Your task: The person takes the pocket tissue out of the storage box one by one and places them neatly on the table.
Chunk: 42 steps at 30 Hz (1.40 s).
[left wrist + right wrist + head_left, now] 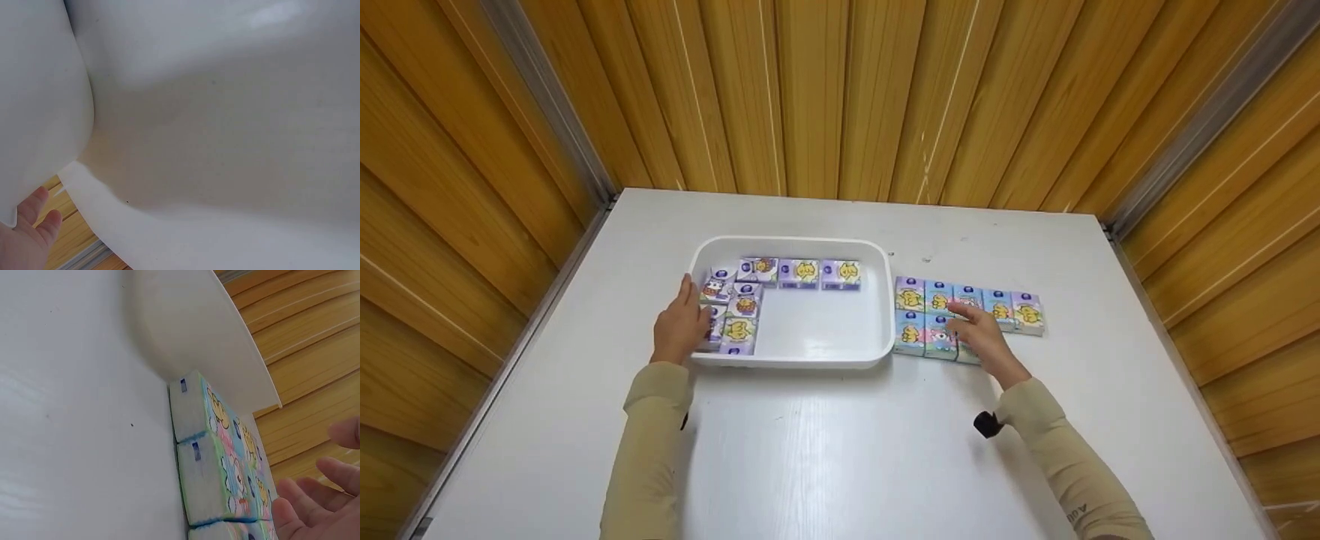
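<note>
My left hand (pixel 681 322) rests at the left rim of a white tray (pixel 810 362), its fingers fairly straight along the outside and the thumb side over the rim. In the left wrist view, two fingertips (pixel 49 225) show past the tray wall, spread apart. Purple cartoon-printed tissue packs (pixel 802 271) lie in the tray along its back and left sides. Over the right-hand block of blue and purple tissue packs (pixel 910 330), my right hand (pixel 982 337) hovers with fingers spread. Nothing is between those fingers in the right wrist view; the hand partly covers the block.
The block of packs stands in two rows close against the tray's right wall. A white table (pixel 795 450) carries everything. Wood-patterned panels (pixel 847 105) close off the back and both sides. A small black device (pixel 987 424) sits at my right wrist.
</note>
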Available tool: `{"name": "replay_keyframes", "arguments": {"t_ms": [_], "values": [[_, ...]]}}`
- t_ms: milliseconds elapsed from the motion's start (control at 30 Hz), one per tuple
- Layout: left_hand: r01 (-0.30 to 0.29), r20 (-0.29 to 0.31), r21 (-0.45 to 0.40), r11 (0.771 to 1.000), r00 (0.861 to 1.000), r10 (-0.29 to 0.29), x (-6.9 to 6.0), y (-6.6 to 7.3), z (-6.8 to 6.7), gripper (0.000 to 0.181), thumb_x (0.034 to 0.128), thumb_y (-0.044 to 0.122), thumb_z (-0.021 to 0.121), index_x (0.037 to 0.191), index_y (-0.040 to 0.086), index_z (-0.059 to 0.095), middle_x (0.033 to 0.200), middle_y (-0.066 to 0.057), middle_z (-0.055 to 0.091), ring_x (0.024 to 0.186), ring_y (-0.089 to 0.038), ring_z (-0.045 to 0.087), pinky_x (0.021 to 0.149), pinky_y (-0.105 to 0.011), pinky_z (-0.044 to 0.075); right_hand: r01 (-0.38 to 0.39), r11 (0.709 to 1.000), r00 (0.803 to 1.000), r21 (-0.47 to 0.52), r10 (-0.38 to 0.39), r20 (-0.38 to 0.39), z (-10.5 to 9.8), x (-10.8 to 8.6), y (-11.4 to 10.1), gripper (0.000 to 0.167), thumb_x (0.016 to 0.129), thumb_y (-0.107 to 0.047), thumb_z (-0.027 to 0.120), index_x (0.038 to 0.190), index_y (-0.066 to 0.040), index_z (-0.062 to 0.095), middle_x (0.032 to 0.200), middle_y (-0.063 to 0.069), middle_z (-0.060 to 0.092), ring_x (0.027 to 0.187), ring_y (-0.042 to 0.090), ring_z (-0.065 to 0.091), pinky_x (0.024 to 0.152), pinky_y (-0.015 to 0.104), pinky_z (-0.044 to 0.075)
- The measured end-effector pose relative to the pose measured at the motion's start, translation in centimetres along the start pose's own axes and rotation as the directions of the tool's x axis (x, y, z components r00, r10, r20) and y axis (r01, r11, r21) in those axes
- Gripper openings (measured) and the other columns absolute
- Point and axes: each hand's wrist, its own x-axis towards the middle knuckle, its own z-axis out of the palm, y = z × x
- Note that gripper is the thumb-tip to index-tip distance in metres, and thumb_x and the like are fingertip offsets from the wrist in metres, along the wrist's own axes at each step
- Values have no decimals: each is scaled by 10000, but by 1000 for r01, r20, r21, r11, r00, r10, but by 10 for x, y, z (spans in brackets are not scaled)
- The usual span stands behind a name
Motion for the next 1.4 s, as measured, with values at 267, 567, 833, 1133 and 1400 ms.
{"name": "replay_keyframes", "arguments": {"t_ms": [267,567,833,1133,1400], "values": [[-18,-39,-5,1000,999,18,-1,-3,2,591,917,282,385,1393,-6,186,1489,-123,85,1240,-382,341,988,-501,325,165,981,975,-96,-148,167,34,6,-12,633,884,-271,517,1393,-30,228,1436,186,245,1267,338,342,1010,471,339],[-13,-31,-18,1000,999,13,1,-1,4,591,919,282,375,1398,3,169,1491,-115,74,1231,-394,341,1001,-501,309,198,971,959,-131,-165,230,68,3,-31,572,902,-90,459,1384,38,179,1444,202,196,1299,334,279,1030,399,319],[-25,-39,-12,1000,999,25,0,-3,3,589,921,279,379,1396,0,171,1490,-120,76,1236,-394,334,1016,-490,296,127,981,983,-148,-104,153,78,18,-17,576,877,-64,477,1387,-15,213,1434,134,265,1298,251,312,1033,329,319],[-35,-6,-43,998,999,35,-9,0,0,604,923,290,376,1396,-13,154,1492,-128,33,1300,-377,232,1050,-483,244,121,977,987,-173,-100,125,79,14,-18,578,856,-27,505,1371,-1,242,1401,156,313,1264,262,363,999,320,360],[-58,-20,-22,998,998,57,-20,-1,3,610,919,297,371,1388,-33,163,1486,-150,54,1280,-385,270,1015,-489,300,140,963,985,-231,-111,134,77,3,-13,566,861,-47,516,1363,10,260,1402,163,309,1255,271,377,984,312,379]]}}
